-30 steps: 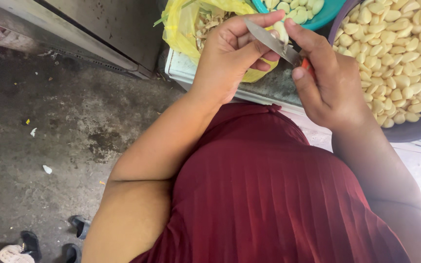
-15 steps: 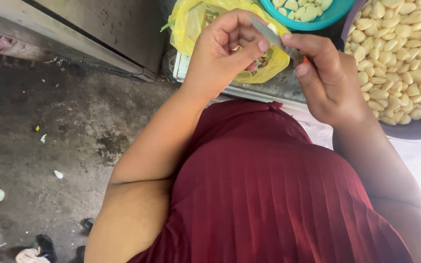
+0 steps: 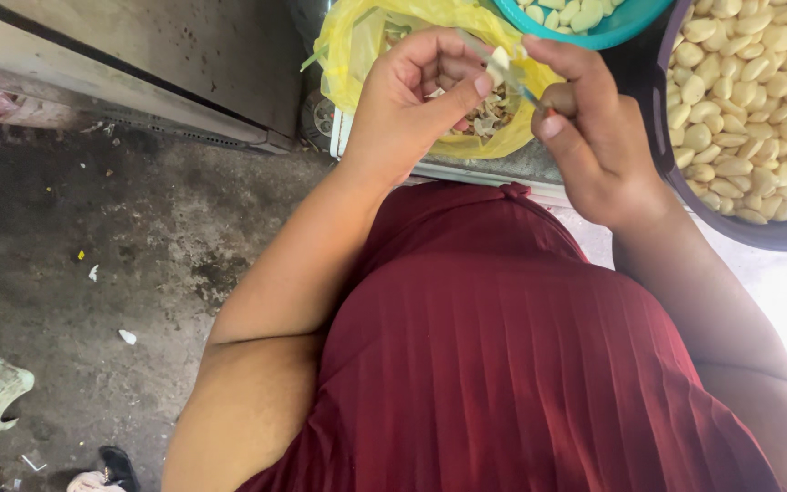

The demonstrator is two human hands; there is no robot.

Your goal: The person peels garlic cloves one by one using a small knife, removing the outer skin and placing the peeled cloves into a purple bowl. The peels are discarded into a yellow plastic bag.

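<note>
The left hand [image 3: 412, 100] pinches a garlic clove [image 3: 500, 66] between thumb and curled fingers, holding it just over the yellow plastic bag [image 3: 357, 46] where papery skins [image 3: 485, 117] pile up. The right hand [image 3: 594, 137] has its fingers wrapped tight round a small knife [image 3: 512, 75], thumb pressed along the grip; the blade reaches left and slightly up to meet the clove.

The clove is small and partly hidden by the thumb and blade. Its long axis seems to run roughly up-down in the view, its tip toward the bag's far side, though I cannot tell this for certain.

To peel well, I judge it best to keep the blade shallow under the skin, to draw it toward the thumb in short strokes, and to turn the clove with the left fingers rather than shifting the knife. Staying over the bag lets the skins drop inside it.

To the right, a dark basin [image 3: 662, 137] is heaped with peeled garlic cloves [image 3: 758, 100]; a teal bowl [image 3: 630, 23] at the top holds a few more. Below lie the maroon pleated garment [image 3: 503, 364] and the stained concrete floor [image 3: 93, 228].
</note>
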